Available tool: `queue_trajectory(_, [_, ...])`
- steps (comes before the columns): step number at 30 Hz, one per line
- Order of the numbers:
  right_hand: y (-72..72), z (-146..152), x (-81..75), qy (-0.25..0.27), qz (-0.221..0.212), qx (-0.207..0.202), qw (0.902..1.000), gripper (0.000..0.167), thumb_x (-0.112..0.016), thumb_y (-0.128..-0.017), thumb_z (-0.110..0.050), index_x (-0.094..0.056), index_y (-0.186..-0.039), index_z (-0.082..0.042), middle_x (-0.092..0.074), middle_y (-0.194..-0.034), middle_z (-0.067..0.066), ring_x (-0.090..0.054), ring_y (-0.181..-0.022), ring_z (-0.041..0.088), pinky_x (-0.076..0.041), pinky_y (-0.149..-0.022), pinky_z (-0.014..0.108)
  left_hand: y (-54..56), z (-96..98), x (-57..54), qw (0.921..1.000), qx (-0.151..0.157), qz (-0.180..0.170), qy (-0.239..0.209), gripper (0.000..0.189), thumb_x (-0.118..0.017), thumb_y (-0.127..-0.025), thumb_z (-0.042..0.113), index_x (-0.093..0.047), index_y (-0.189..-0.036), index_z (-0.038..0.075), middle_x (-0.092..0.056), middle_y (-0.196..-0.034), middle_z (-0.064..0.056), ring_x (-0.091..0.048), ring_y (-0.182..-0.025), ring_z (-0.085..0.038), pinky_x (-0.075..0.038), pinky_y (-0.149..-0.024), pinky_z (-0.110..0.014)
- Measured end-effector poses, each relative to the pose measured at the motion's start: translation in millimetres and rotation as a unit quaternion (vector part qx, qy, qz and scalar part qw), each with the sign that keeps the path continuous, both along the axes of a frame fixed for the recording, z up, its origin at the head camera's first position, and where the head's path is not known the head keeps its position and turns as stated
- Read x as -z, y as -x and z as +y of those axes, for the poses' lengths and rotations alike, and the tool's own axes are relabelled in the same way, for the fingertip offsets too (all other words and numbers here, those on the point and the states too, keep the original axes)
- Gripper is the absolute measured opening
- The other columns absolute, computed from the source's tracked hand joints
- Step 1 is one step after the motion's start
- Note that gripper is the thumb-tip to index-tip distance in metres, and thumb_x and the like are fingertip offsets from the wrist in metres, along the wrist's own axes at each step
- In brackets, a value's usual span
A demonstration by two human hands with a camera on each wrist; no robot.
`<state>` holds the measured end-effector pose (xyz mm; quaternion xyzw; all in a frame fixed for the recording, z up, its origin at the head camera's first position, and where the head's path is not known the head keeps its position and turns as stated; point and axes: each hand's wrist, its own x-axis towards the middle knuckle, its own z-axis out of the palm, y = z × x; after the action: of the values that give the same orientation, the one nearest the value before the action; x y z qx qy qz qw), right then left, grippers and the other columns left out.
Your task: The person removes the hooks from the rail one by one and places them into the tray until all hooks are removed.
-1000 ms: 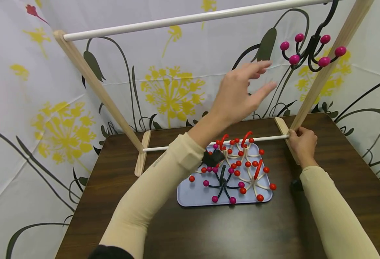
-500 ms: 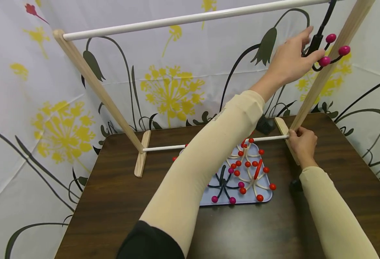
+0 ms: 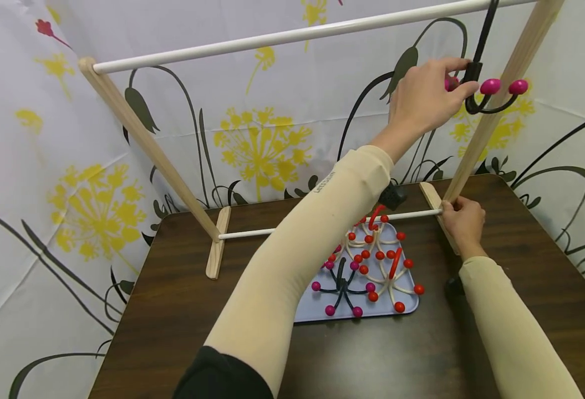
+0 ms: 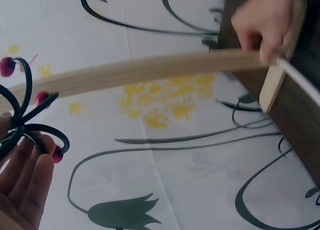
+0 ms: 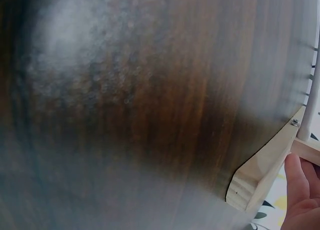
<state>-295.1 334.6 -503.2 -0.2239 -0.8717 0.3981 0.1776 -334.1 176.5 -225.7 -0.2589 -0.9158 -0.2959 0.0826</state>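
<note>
High on the right in the head view, my left hand [image 3: 424, 100] pinches a black multi-arm hook [image 3: 473, 75] tipped with pink balls. This hook hangs from the white top rod [image 3: 292, 36] of a wooden rack. The left wrist view has the hook's curved arms [image 4: 22, 122] between thumb and fingers [image 4: 37, 190]. Down at the table, my right hand [image 3: 466, 224] grips the foot of the rack's right wooden post [image 3: 489, 122], where the lower rod joins it. Only part of the right hand [image 5: 302, 190] shows in the right wrist view.
A pale blue tray [image 3: 312, 310] on the dark wooden table [image 3: 372, 360] bears a black hook [image 3: 342, 284] and several cream hooks [image 3: 389, 282] with red balls. My left forearm hides part of it. A flower-patterned curtain [image 3: 262, 149] hangs behind the rack.
My left hand has moved up and right from above the tray and taken hold of the hanging black hook, which has shifted slightly left along the rod. The right hand stays put.
</note>
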Motion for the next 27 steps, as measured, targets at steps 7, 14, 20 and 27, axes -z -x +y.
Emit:
queue_trajectory(7, [2.6, 0, -1.8, -0.008, 0.007, 0.007, 0.9999, 0.036, -0.051, -0.098, -0.029, -0.069, -0.105, 0.001, -0.067, -0.105, 0.023, -0.055, -0.101, 0.041, -0.041, -0.090, 0.056, 1.4, -11.9, -8.7, 0.9996, -0.017, 0.020, -0.007, 0.027, -0.058, -0.096, 0.043, -0.065, -0.122, 0.038, -0.066, -0.095, 0.023, -0.057, -0.078, 0.002, -0.045, -0.062, -0.020])
queue_trajectory(14, [2.2, 3, 0.0, -0.005, 0.003, 0.006, 1.0000, 0.037, -0.051, -0.098, -0.030, -0.069, -0.106, 0.002, -0.067, -0.105, 0.023, -0.055, -0.101, 0.041, -0.041, -0.090, 0.054, -4.1, -15.2, -14.9, 0.9981, 0.011, 0.048, -0.038, 0.030, -0.057, -0.097, 0.040, -0.062, -0.126, 0.033, -0.068, -0.096, 0.021, -0.058, -0.077, 0.003, -0.045, -0.060, -0.019])
queue_trajectory(20, [1.1, 0, -0.7, 0.002, -0.001, -0.001, 1.0000, 0.039, -0.051, -0.098, -0.031, -0.069, -0.110, 0.002, -0.067, -0.107, 0.022, -0.055, -0.103, 0.039, -0.041, -0.090, 0.053, -9.7, -32.6, -12.7, 0.9924, 0.032, 0.083, -0.085, 0.034, -0.061, -0.096, 0.037, -0.062, -0.128, 0.027, -0.070, -0.099, 0.018, -0.060, -0.080, 0.006, -0.044, -0.061, -0.017])
queue_trajectory(27, [1.8, -3, -0.6, 0.004, 0.002, -0.002, 1.0000, 0.038, -0.052, -0.098, -0.030, -0.069, -0.109, 0.001, -0.067, -0.106, 0.022, -0.055, -0.101, 0.039, -0.041, -0.090, 0.053, -17.1, -67.8, -9.7, 0.9793, 0.061, 0.127, -0.145, 0.035, -0.066, -0.094, 0.031, -0.063, -0.125, 0.016, -0.073, -0.098, 0.012, -0.063, -0.081, 0.005, -0.043, -0.068, -0.014])
